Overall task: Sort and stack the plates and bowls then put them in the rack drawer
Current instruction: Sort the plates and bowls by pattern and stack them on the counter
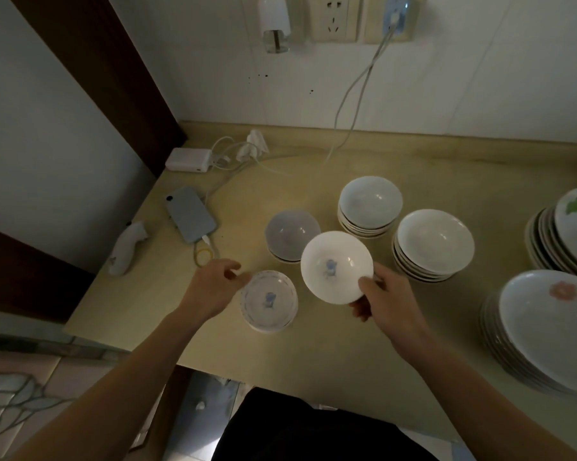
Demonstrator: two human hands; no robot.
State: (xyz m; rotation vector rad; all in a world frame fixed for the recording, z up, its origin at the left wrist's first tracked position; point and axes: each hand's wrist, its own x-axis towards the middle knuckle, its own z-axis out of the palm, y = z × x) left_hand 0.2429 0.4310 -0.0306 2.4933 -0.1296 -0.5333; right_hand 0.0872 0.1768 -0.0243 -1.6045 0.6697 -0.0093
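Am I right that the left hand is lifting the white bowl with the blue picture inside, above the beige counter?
Not quite. The head view shows the right hand pinching the rim of that white bowl with the blue picture above the beige counter; the left hand holds nothing.

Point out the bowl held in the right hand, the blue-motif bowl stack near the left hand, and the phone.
held bowl (337, 266): head view, on its inner base.
blue-motif bowl stack (268, 301): head view, on the top bowl's inside.
phone (190, 213): head view, on its back.
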